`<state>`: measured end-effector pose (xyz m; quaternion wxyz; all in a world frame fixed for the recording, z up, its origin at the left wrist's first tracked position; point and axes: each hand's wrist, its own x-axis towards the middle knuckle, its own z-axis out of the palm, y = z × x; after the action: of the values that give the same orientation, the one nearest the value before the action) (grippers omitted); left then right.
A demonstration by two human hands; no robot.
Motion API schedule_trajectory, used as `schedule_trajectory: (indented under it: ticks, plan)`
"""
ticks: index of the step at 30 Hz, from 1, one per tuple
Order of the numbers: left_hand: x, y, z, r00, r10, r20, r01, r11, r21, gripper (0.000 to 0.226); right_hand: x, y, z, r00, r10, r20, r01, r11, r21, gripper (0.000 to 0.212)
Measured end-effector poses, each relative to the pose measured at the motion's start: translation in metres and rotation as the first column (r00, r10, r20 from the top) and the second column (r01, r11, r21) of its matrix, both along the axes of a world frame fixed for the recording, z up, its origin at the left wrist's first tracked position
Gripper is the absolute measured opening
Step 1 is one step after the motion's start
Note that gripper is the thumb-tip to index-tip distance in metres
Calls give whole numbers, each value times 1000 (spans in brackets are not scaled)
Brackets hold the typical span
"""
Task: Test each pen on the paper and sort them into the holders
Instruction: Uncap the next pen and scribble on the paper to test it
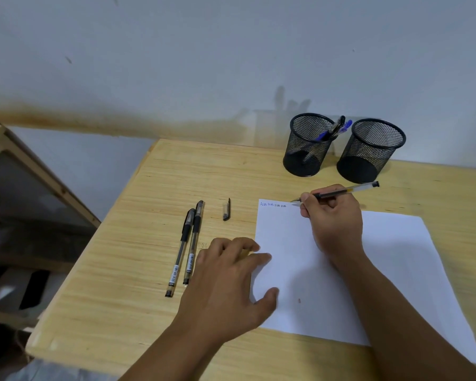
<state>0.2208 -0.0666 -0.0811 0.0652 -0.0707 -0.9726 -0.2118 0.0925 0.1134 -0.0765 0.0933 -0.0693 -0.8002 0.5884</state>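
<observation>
Currently logged: my right hand [333, 215] pinches an uncapped pen [341, 191] at the paper's [396, 270] far-left corner; left hand [226, 284], spread, pins its left edge. Two pens [187, 246] wait on the bench [138, 229]. Risk: paper slips if that hand lifts; loose cap [226, 209] may roll.

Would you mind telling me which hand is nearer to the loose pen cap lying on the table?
Left. The left hand rests on the paper's left edge, just below the pen cap. The right hand grips a pen farther to the cap's right.
</observation>
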Motion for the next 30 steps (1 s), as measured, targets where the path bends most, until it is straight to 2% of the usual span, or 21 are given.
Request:
schedule_trajectory:
  ticks: [5, 10, 12, 14, 16, 17, 20, 23, 27, 30]
  plan:
    - [2, 2, 5, 999, -4, 38, 5, 1000, -23, 56, -2, 6, 13, 995, 46, 87, -23, 969, -246, 5]
    - [-1, 2, 9, 995, -16, 99, 18, 1000, -14, 60, 7, 21, 25, 997, 69, 36, -56, 958, -283, 11]
    - [-1, -1, 10, 995, -29, 100, 23, 998, 65, 56, 17, 26, 28, 996, 76, 38, -62, 955, -290, 10]
    - [-1, -3, 11, 997, -9, 72, -7, 977, 212, 47, 30, 30, 29, 995, 87, 47, -70, 957, -282, 9]
    - [-7, -5, 14, 997, 70, 17, -72, 952, 299, 36, 45, 33, 30, 994, 94, 51, -75, 952, -295, 8]
    - [-12, -7, 15, 992, 127, -9, -119, 948, 294, 31, 52, 34, 31, 994, 100, 52, -79, 948, -308, 7]
    - [-36, -15, 21, 949, 304, -87, -289, 945, 153, 31, 76, 38, 34, 992, 112, 61, -86, 941, -329, 4]
    - [-56, -20, 30, 898, 440, -1, -440, 898, -7, 43, 97, 44, 36, 992, 115, 50, -92, 939, -333, 4]
    - [-68, -19, 36, 879, 475, 44, -457, 864, -210, 35, 117, 52, 41, 992, 122, 12, -111, 934, -340, 4]
    - [-71, -21, 34, 880, 474, 30, -455, 859, -235, 30, 122, 57, 43, 993, 116, 11, -104, 928, -357, 5]
